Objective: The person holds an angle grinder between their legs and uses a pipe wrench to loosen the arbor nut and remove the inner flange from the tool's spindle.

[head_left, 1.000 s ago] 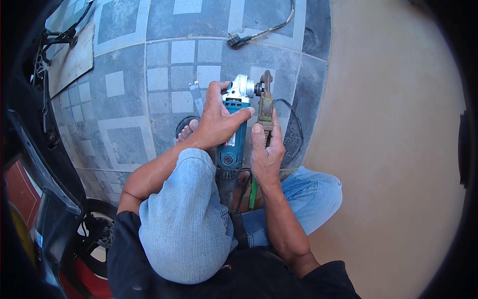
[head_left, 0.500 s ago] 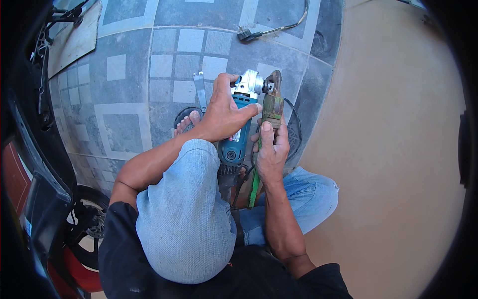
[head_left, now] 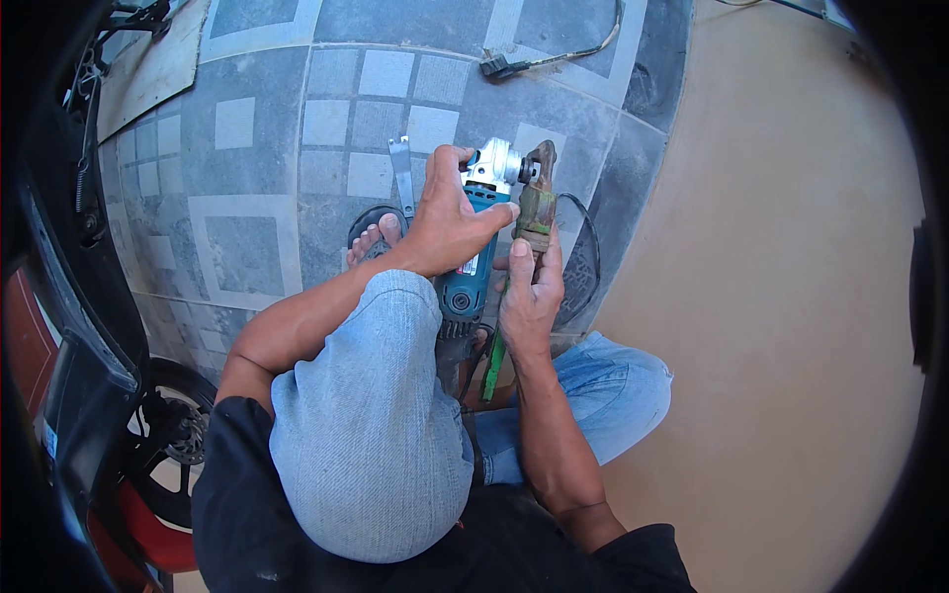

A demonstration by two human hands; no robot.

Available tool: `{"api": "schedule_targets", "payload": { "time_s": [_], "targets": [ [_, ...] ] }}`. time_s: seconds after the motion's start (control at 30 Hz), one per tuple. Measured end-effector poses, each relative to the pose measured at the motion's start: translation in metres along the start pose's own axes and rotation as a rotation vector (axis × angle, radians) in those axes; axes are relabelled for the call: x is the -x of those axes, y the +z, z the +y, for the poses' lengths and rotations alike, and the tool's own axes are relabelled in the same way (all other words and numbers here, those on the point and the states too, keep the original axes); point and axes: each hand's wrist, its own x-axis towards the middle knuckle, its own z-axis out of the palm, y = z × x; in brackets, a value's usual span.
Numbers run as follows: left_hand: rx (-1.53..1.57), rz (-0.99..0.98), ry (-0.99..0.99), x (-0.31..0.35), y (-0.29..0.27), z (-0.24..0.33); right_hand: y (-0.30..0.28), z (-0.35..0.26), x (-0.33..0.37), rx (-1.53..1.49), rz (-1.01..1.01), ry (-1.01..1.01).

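Observation:
My left hand (head_left: 443,229) is wrapped round the upper body of a teal angle grinder (head_left: 463,292), which has a silver gear head. Its thumb stretches across toward the right side. In my right hand (head_left: 530,308) is a worn green pipe wrench (head_left: 535,210), pinched between thumb and fingers below its head. The wrench's jaw end is at the grinder's spindle (head_left: 524,170); how firmly it bites there cannot be made out. Its long green handle slants down and left between my legs. A flat, fork-ended metal spanner (head_left: 401,173) lies on the floor beside my left foot.
A black plug on a cord (head_left: 496,67) lies on the patterned grey tiles (head_left: 242,247) ahead. A dark cable (head_left: 593,237) loops at my right foot. On the left stands a motorcycle with its wheel (head_left: 183,435). Smooth beige floor (head_left: 761,296) spreads to the right.
My right hand has shifted slightly left, and the wrench has tilted, its handle end swinging left. My left hand and the grinder stay almost in place.

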Motion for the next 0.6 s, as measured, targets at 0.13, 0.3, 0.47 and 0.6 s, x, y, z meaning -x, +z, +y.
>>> {"api": "schedule_targets", "payload": {
  "time_s": [0.13,0.3,0.47,0.6],
  "targets": [
    [-0.028,0.032,0.054,0.000,0.003,-0.008,0.001,-0.002,0.002,0.032,-0.014,0.022],
    [-0.011,0.031,0.024,0.000,0.007,-0.010,0.006,0.006,0.001,0.004,-0.008,0.016],
    [-0.067,0.051,0.093,-0.001,0.011,-0.016,0.008,0.009,0.001,0.055,0.018,0.010],
    [-0.096,0.058,0.114,-0.005,0.014,-0.019,0.005,0.009,-0.004,0.037,0.015,0.009]
  ]
}}
